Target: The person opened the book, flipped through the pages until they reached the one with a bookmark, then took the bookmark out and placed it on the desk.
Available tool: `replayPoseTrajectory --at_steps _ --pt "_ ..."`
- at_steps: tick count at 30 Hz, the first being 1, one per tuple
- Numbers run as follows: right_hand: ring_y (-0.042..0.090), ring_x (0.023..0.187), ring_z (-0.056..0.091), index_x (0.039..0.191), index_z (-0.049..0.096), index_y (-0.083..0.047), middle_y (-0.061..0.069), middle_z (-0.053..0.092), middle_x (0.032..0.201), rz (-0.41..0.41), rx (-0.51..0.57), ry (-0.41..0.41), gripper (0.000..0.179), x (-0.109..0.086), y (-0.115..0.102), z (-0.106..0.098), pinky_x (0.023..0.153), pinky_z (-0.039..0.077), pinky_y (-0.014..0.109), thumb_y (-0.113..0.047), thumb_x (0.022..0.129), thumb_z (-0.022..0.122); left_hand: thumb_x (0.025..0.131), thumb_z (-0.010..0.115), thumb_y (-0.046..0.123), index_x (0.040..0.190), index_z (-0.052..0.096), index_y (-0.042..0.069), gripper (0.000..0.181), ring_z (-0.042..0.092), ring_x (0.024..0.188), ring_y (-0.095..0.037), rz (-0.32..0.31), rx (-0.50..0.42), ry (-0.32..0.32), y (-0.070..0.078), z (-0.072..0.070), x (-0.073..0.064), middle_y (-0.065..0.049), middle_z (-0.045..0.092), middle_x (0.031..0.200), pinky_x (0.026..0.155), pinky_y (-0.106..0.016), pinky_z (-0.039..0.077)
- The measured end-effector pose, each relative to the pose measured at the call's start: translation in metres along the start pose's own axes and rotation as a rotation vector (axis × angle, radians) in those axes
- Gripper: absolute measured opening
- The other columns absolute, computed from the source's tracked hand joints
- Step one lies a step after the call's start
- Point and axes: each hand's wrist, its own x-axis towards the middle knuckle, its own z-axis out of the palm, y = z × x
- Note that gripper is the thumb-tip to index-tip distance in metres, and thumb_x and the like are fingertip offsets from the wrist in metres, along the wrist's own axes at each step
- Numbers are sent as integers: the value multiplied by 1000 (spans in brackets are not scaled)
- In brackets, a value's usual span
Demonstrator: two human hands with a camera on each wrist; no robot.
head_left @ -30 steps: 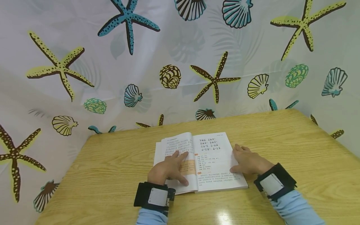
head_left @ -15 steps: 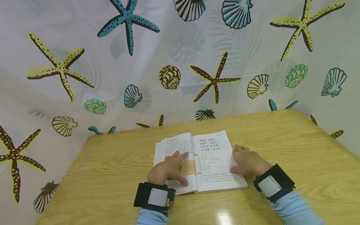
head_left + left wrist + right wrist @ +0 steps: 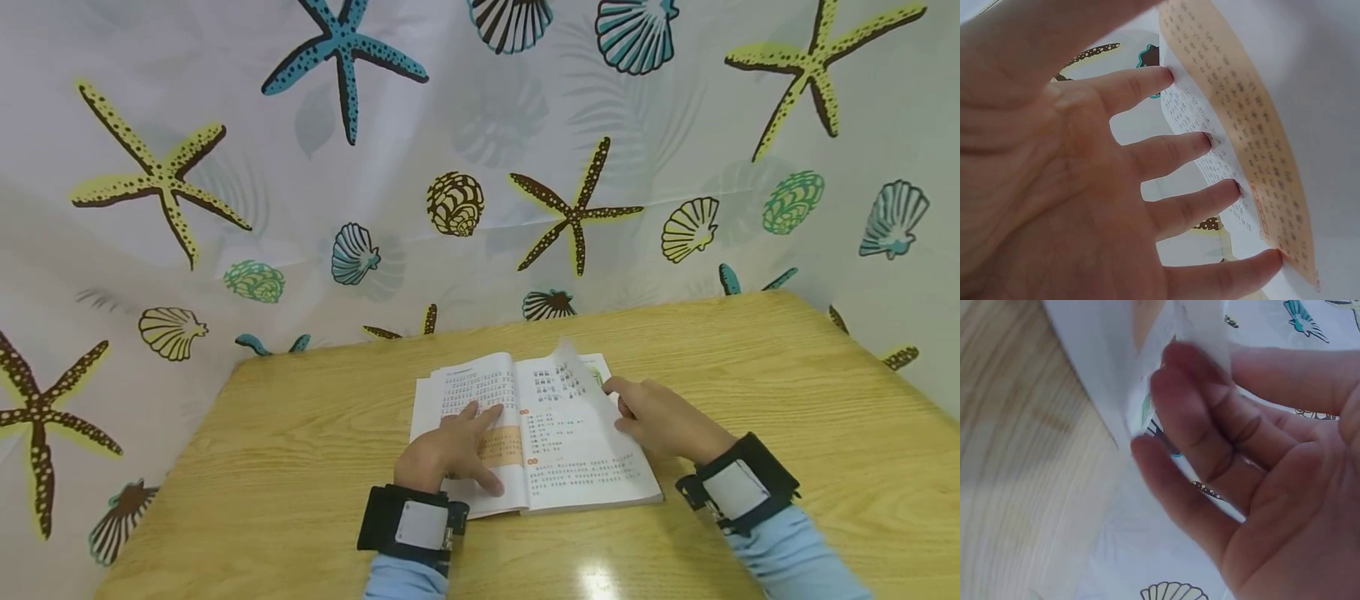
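An open printed book (image 3: 573, 475) lies on the wooden table. My left hand (image 3: 450, 454) rests on its left page with the fingers spread. In the left wrist view the fingertips (image 3: 1225, 187) touch the paper beside an orange text band. My right hand (image 3: 663, 421) is at the book's right edge, where thumb and curled index finger pinch a page (image 3: 573, 387). The upper corner of that page curls up, and part of the sheet beneath shows. Within the right wrist view the fingers (image 3: 1179, 406) are bent at the page edge.
The wooden table (image 3: 300, 467) extends around the book on all sides. Behind it hangs a pale cloth (image 3: 420, 275) printed with starfish and shells. Each wrist wears a black strap (image 3: 412, 525) with a white plate, over light blue sleeves.
My right hand has gone from lying flat at the right page's edge to pinching that page, whose upper corner has lifted. The left hand stays in place.
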Motion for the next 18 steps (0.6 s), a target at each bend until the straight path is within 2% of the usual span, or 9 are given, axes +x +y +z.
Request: replayPoseTrajectory --at_steps 3,12,16,18 --pt "11 57 45 121 59 11 0 49 69 -41 54 11 31 0 -1 -2 50 35 22 9 90 65 72 94 21 158 37 18 103 24 148 -47 4 -4 -3 1 -2 0 -16 25 165 113 -66 28" --pt "10 57 46 121 61 9 -1 50 69 -62 75 8 29 2 0 -3 50 36 22 9 92 64 72 94 21 158 38 18 103 24 148 -48 4 1 12 0 -1 -1 -17 25 165 112 -68 27" --pt "14 66 54 134 57 9 2 59 78 -125 218 -36 33 5 0 -1 56 45 24 -2 103 54 72 94 21 158 38 18 103 23 148 -48 7 4 10 0 -2 -1 -17 25 165 112 -68 27" --pt "19 78 62 141 51 11 12 68 95 -172 313 -70 38 5 -1 1 65 51 27 -7 107 47 72 94 21 158 38 19 103 23 148 -48 9 -1 6 -1 -2 0 -17 25 165 112 -68 27"
